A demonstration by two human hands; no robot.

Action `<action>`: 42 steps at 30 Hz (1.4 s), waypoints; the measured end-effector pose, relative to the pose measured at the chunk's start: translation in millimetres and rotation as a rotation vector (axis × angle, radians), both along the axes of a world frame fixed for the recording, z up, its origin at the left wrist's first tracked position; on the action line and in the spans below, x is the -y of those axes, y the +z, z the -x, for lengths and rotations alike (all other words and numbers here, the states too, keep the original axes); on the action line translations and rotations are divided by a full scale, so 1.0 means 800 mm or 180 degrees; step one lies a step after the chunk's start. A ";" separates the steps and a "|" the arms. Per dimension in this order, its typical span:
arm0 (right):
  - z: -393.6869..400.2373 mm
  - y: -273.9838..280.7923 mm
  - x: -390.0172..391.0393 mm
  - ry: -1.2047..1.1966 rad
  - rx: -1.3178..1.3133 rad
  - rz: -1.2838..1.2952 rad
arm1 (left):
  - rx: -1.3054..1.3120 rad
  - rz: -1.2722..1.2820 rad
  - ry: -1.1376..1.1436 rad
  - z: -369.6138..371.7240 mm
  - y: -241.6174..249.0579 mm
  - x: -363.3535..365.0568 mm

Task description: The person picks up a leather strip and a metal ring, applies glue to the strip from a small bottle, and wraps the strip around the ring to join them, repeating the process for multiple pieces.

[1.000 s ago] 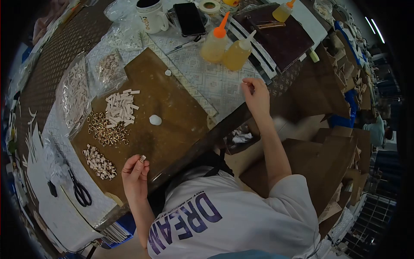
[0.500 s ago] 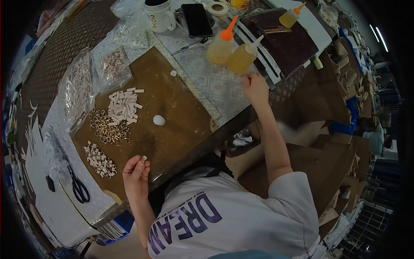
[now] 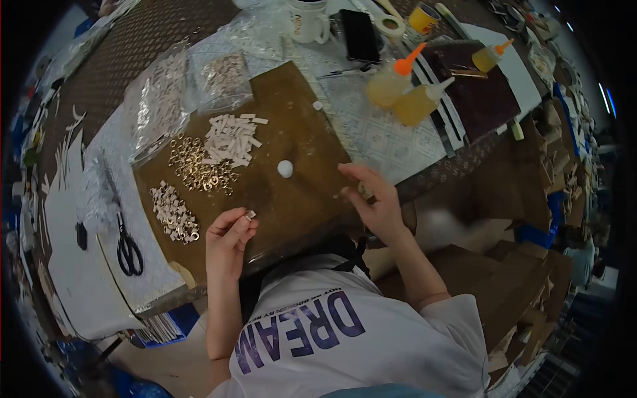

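Note:
My left hand (image 3: 229,240) is closed, pinching a small whitish piece with a metallic glint (image 3: 250,215) between thumb and fingertips, above the near edge of the brown mat (image 3: 312,132). My right hand (image 3: 377,202) hovers by the mat's right edge, thumb and fingers apart, nothing visible gripped. Between the hands and farther back lies a round white cap-like thing (image 3: 285,168). Left of it are a pile of short white strips (image 3: 232,139), a heap of gold-coloured metal rings (image 3: 199,166) and a pile of small whitish pieces with metal rings (image 3: 174,212).
Plastic bags of small parts (image 3: 158,99) lie at the mat's back left. Black scissors (image 3: 129,249) are on the left. Behind the mat stand a white mug (image 3: 307,23), a phone (image 3: 359,36), an orange-tipped bottle (image 3: 390,85) and a white-tipped bottle (image 3: 417,104) of yellow liquid.
My right hand has come back from beside the bottles to the mat's right edge, and its fingers have spread. My left hand still pinches the small piece. The view has shifted.

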State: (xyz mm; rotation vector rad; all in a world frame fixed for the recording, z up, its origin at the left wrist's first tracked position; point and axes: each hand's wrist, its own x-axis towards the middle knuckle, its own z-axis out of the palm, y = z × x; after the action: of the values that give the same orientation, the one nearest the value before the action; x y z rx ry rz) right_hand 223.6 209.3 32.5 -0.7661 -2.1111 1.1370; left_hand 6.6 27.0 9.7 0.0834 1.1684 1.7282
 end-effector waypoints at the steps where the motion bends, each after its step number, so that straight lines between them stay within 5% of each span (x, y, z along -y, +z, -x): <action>1: 0.024 -0.009 0.009 0.0017 -0.0134 0.0083 | -0.0034 0.0003 0.0038 0.001 0.003 0.003; 9: 0.116 -0.066 0.031 -0.0135 -0.0034 0.0510 | 0.0077 -0.0007 0.0188 0.011 0.009 0.022; 12: 0.121 -0.066 0.025 0.0340 -0.0511 0.0767 | 0.0195 0.0013 0.0145 0.012 0.016 0.024; 13: 0.119 -0.062 0.033 0.0356 -0.1121 0.1474 | 0.0192 0.0023 0.0106 0.013 0.019 0.024; 16: 0.103 -0.017 0.047 0.0911 -0.1074 0.1786 | 0.0142 0.0013 0.0112 0.012 0.023 0.024; 19: 0.092 0.013 0.047 0.1225 -0.0285 0.0452 | 0.0019 0.0062 0.0088 0.010 0.030 0.024; 25: 0.090 0.023 0.055 0.1115 -0.0230 -0.0113 | -0.0195 0.0092 0.0204 0.004 0.035 0.022; 42: 0.092 0.026 0.053 0.1289 0.0066 -0.0430 | -0.0601 0.0246 0.0094 0.004 0.030 0.017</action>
State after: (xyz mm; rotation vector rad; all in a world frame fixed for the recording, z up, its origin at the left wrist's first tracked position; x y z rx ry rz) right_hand 150.0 166.8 53.2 -0.2937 -2.4004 1.1732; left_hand 3.2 13.3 33.9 0.1864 1.3791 1.7274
